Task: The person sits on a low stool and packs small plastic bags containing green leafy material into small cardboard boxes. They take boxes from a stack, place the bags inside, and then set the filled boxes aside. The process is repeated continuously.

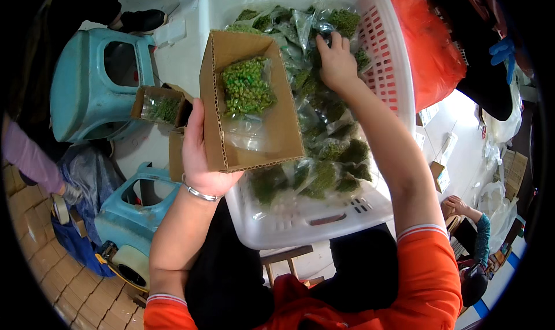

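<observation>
My left hand [197, 156] grips an open-topped cardboard box [284, 132] from its left side and base, above the basket. Inside the box lies a clear plastic bag of green plant material [248, 87]. My right hand [338, 65] reaches into a white plastic basket [260, 234], its fingertips on the clear bags near the far side. Whether they pinch a bag is unclear. Several bags of green, moss-like material [321, 178] fill the basket, which stands before my knees. The held box hides part of them.
Two turquoise plastic stools [82, 83] [125, 217] stand to the left. A smaller box [160, 106] with a green bag lies beside them. A tape dispenser [130, 265] rests near stacked cartons [82, 291]. Red plastic sheeting [429, 52] borders the basket. Other people's hands [71, 193] [457, 206] work at both sides.
</observation>
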A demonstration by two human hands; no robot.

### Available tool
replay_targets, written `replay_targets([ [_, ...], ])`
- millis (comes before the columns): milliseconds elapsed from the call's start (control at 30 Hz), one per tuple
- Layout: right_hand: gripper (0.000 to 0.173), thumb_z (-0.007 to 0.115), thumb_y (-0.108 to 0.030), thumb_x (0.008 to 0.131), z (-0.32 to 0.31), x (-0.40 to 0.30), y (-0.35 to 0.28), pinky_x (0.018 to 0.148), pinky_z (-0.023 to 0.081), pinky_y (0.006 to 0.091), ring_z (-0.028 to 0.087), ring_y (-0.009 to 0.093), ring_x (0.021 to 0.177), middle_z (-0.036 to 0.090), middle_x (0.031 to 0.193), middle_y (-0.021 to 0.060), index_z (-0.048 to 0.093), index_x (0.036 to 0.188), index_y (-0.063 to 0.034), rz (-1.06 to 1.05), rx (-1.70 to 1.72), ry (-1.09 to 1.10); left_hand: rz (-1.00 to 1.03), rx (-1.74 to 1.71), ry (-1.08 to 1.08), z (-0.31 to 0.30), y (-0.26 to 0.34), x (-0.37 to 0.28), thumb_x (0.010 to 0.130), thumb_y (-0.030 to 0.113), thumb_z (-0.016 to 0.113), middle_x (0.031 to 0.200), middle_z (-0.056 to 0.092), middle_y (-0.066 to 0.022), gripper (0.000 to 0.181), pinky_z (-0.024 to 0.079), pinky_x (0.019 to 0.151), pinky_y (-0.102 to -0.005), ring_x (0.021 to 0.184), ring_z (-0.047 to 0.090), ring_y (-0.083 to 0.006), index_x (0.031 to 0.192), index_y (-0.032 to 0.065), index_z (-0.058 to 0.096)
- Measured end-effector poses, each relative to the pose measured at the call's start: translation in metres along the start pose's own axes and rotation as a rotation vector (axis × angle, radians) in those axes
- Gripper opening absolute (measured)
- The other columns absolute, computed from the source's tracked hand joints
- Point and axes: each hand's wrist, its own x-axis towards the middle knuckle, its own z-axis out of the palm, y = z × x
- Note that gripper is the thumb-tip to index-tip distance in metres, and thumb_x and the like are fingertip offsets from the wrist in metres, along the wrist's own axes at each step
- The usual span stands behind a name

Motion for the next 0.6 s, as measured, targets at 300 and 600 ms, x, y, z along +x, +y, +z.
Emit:
replay_targets([
  [300, 0.063, 0.075, -0.009, 0.068, -0.062, -0.022, -0.01, 0.085, 0.053, 0.0409, 0.058, 0.033, 0.103, 0.045, 0.126, 0.0167, 0.053, 0.127, -0.0122, 0.199, 0.475, -0.03, -0.025, -0.04, 0.003, 0.0, 0.001, 0.003, 0.1, 0.05, 0.038, 0.145, 0.046, -0.0121, 0.057, 0.037, 0.108, -0.0535, 0.13, 0.047, -0.0335, 0.145, 0.0161, 0.041],
  [600, 0.065, 0.068, 0.012, 0.064, -0.228, -0.035, -0.098, 0.079, 0.052, 0.0357, 0.058, 0.027, 0.093, 0.049, 0.113, 0.0131, 0.063, 0.126, -0.0095, -0.645, 0.49, 0.018, -0.001, 0.216, 0.005, 0.0, -0.004, 0.001, 0.105, 0.049, 0.024, 0.139, 0.05, -0.0122, 0.058, 0.042, 0.107, -0.046, 0.128, 0.05, -0.0269, 0.141, 0.0081, 0.042],
])
